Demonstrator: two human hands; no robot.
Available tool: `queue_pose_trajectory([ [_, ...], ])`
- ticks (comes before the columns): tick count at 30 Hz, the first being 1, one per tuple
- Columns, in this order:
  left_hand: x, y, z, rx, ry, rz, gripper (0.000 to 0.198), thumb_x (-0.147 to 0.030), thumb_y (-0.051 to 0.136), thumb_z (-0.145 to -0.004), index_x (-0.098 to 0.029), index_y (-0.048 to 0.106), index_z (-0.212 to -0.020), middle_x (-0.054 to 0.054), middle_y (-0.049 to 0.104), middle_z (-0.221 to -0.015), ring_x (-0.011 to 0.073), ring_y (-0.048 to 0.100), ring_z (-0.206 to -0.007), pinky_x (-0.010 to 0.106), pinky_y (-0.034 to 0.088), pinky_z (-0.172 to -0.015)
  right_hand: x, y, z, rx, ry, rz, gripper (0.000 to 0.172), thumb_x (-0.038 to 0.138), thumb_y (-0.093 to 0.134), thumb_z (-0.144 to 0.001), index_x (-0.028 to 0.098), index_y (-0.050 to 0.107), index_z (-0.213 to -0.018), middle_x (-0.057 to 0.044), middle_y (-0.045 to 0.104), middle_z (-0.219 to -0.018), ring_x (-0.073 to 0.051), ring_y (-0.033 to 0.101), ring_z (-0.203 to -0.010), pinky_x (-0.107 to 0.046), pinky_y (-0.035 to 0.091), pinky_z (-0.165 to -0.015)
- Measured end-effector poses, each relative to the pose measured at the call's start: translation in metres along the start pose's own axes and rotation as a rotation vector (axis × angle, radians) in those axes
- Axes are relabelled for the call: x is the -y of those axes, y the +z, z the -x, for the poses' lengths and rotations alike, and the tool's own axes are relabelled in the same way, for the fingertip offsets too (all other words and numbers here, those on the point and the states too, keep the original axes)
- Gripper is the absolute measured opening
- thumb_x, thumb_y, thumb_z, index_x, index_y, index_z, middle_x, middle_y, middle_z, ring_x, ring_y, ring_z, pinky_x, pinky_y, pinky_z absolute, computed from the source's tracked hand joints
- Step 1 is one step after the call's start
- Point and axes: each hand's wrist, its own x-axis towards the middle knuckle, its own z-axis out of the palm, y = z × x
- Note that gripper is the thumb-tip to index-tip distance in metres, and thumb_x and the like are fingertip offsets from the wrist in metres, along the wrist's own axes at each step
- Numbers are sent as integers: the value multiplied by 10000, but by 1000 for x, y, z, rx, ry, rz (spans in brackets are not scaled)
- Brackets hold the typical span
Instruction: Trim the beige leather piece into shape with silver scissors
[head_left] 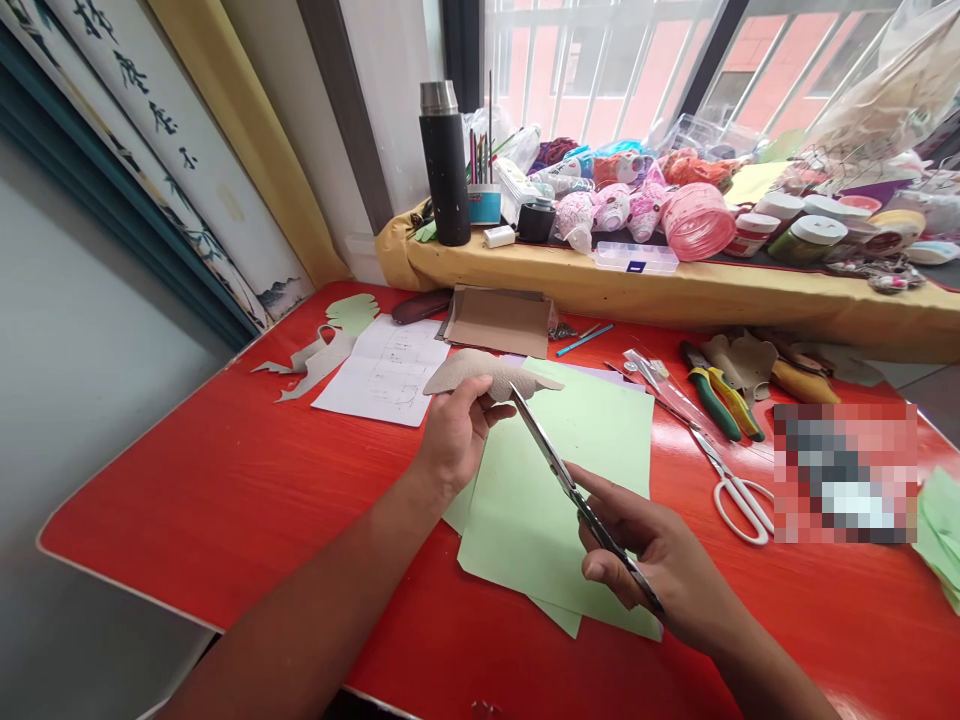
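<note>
My left hand (459, 432) pinches a cut piece of beige leather-like material (469, 373) with a curved outline, held above the table. In my right hand (649, 560) is a pair of scissors (556, 465), its fingers around the dark handles. The blades point up and to the left, and their tip is at the lower edge of the beige piece. Whether the blades are parted is hard to see. Beneath both hands lie light green sheets (551, 530), overlapping one another.
A red table (225, 510) carries a paper with drawn outlines (394, 365), beige scraps (319, 360), brown sheets (499, 322), white-handled scissors (742, 500) and green-yellow pliers (720, 400). A black thermos (446, 175) and craft supplies crowd the windowsill (510, 275).
</note>
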Motion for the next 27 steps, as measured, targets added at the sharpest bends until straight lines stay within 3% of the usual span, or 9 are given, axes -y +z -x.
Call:
queue_pose_trajectory([
  [14, 3, -2, -1, 39, -18, -10, 142, -276, 818, -769, -179, 767, -859, 50, 768, -919, 220, 714, -928, 319, 587, -751, -4, -1, 1, -35, 34, -79, 838, 553, 888, -886, 237, 603, -1607, 74, 428, -692, -98, 334, -516, -248, 314, -447],
  [17, 8, -4, -4, 81, -71, 14, 137, -269, 788, -778, -177, 780, -879, 67, 796, -959, 232, 731, -971, 314, 591, -784, -2, 0, 0, -65, 62, -82, 838, 577, 888, -875, 234, 620, -1591, 70, 449, -703, -94, 364, -506, -251, 333, -454],
  [23, 15, -6, -9, 41, -234, 65, 59, -223, 742, -782, -165, 746, -793, 78, 793, -924, 198, 734, -889, 299, 601, -824, -5, -1, -4, -76, 116, -73, 906, 622, 886, -853, 221, 596, -1612, 71, 461, -700, -95, 377, -496, -252, 372, -440],
  [27, 18, -9, -11, 112, -292, 7, 164, -324, 744, -866, -162, 756, -842, 113, 806, -1010, 226, 746, -938, 339, 604, -880, -6, -2, -5, -68, 134, -67, 900, 635, 884, -849, 225, 609, -1602, 73, 458, -700, -87, 361, -489, -246, 351, -431],
])
